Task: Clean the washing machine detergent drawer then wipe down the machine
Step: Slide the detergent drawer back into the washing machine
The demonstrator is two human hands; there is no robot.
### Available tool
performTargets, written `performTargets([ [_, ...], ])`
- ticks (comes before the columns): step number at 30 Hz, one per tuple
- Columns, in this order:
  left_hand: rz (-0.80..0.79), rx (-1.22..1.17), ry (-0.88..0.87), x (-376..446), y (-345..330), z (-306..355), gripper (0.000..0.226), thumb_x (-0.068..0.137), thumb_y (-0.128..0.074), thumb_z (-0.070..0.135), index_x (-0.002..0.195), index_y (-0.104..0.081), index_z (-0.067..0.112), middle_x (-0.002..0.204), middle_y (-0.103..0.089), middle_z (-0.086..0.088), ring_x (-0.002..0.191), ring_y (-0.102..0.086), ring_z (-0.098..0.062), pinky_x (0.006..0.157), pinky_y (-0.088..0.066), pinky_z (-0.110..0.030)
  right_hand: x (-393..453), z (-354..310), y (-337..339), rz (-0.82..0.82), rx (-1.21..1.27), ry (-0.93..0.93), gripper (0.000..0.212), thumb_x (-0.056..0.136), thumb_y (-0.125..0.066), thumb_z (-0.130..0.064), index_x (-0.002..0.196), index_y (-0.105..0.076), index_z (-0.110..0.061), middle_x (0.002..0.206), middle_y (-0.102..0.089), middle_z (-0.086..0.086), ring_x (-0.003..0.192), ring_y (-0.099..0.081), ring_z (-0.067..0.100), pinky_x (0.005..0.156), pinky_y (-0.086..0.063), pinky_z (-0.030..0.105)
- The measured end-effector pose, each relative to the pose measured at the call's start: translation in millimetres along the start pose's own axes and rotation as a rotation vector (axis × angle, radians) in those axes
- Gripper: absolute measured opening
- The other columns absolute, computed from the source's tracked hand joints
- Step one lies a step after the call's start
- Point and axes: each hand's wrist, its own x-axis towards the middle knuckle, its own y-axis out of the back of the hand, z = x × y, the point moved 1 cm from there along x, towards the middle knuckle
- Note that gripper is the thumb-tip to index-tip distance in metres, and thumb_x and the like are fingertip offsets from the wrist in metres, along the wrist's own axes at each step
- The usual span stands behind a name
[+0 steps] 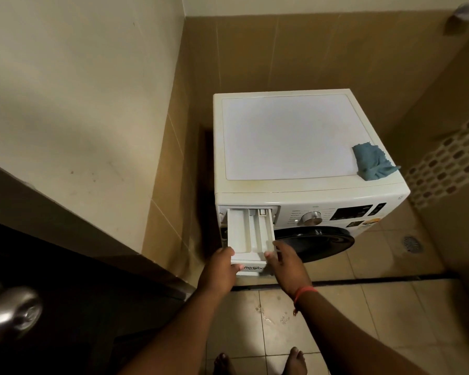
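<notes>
Setting: home bathroom or wash area. Evidence: walls tiled tan on the lower part, plain cream above. Floor of beige tiles with a round metal floor drain and a dark threshold strip. A patterned mosaic band runs along the right wall. White front-loading washing machine stands in the corner, a blue cloth on its top. Dark door with a metal knob at lower left. Person stands barefoot on the tiles.

- We see both forearms bare, with no sleeves showing.
- We note a thin red thread band tied round the right wrist.
- We see bare feet.
</notes>
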Motion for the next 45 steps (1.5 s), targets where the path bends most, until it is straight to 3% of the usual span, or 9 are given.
performTargets([
  [3,0.012,0.04,-0.04,-1.3,-2.1,-2.9,0.03,0.092,-0.064,0.033,0.117,-0.057,0.019,0.122,-0.058,0.003,0.102,-0.056,-0.016,0.077,-0.045,-0.027,-15.1,9.3,2.1,-0.019,-0.156,0.066,0.031,0.091,-0.064,-0.036,0.12,-0.057,-0.027,0.111,-0.056,-0.007,0.093,-0.057,0.005,0.085,-0.05,0.028],
  [9,0.07,0.089,-0.093,7.8,-2.8,-2.7,0.016,0.093,-0.06,0.038,0.1,-0.057,0.024,0.11,-0.059,0.007,0.091,-0.056,-0.014,0.074,-0.052,-0.032,-2.2,6.5,3.8,0.076,-0.274,0.119,0.029,0.091,-0.06,-0.008,0.116,-0.066,-0.02,0.106,-0.063,-0.002,0.09,-0.062,0.007,0.085,-0.054,0.028],
  [13,0.11,0.066,-0.015,35.5,4.1,8.7,0.031,0.087,-0.07,0.034,0.111,-0.058,0.017,0.116,-0.059,0.0,0.101,-0.057,-0.02,0.08,-0.049,-0.033,23.2,-7.7,14.1,0.087,-0.394,0.109,0.022,0.089,-0.063,-0.015,0.111,-0.059,-0.019,0.107,-0.06,0.0,0.093,-0.058,0.015,0.077,-0.048,0.028],
  [16,0.184,0.211,-0.006,56.9,11.6,19.9,0.06,0.072,-0.082,0.042,0.118,-0.055,0.014,0.119,-0.055,-0.004,0.105,-0.055,-0.024,0.085,-0.05,-0.036,45.7,-15.1,26.0,0.136,-0.614,0.198,0.048,0.08,-0.074,-0.027,0.12,-0.052,-0.015,0.117,-0.055,0.006,0.107,-0.052,0.026,0.087,-0.049,0.038],
  [20,0.346,0.459,-0.063,73.0,19.0,33.9,0.081,0.065,-0.083,0.051,0.127,-0.045,0.014,0.131,-0.044,-0.009,0.116,-0.045,-0.027,0.095,-0.045,-0.037,73.8,-23.5,42.2,0.264,-0.811,0.305,0.081,0.058,-0.087,-0.041,0.123,-0.045,-0.016,0.117,-0.052,0.009,0.104,-0.052,0.031,0.085,-0.047,0.046],
  [26,0.238,0.56,-0.043,115.0,28.3,48.6,0.092,0.077,-0.075,0.051,0.149,-0.027,0.019,0.152,-0.028,-0.011,0.14,-0.029,-0.031,0.119,-0.023,-0.044,126.0,-32.7,58.1,0.154,-0.966,0.411,0.102,0.065,-0.082,-0.05,0.145,-0.031,-0.012,0.151,-0.032,0.011,0.139,-0.031,0.034,0.112,-0.027,0.055],
  [33,0.294,0.67,-0.028,140.4,41.6,67.4,0.071,0.076,-0.078,0.042,0.132,-0.042,0.02,0.129,-0.038,-0.01,0.109,-0.048,-0.03,0.1,-0.043,-0.038,163.8,-52.3,69.4,0.175,-1.053,0.537,0.085,0.061,-0.084,-0.051,0.129,-0.05,-0.014,0.127,-0.054,0.005,0.113,-0.053,0.032,0.106,-0.032,0.055],
  [39,0.283,0.688,-0.029,139.9,39.1,71.4,0.066,0.079,-0.076,0.037,0.132,-0.041,0.019,0.13,-0.039,-0.008,0.109,-0.045,-0.028,0.087,-0.044,-0.034,163.9,-49.8,68.2,0.187,-1.071,0.547,0.087,0.059,-0.086,-0.048,0.129,-0.05,-0.012,0.125,-0.055,0.008,0.112,-0.052,0.033,0.103,-0.035,0.058],
  [45,0.268,0.598,-0.014,137.4,34.6,71.9,0.067,0.081,-0.074,0.035,0.134,-0.039,0.016,0.133,-0.034,-0.009,0.111,-0.043,-0.029,0.094,-0.044,-0.036,159.2,-52.7,62.3,0.107,-1.057,0.453,0.076,0.074,-0.077,-0.043,0.135,-0.043,-0.011,0.131,-0.049,0.008,0.12,-0.046,0.033,0.108,-0.031,0.055],
])
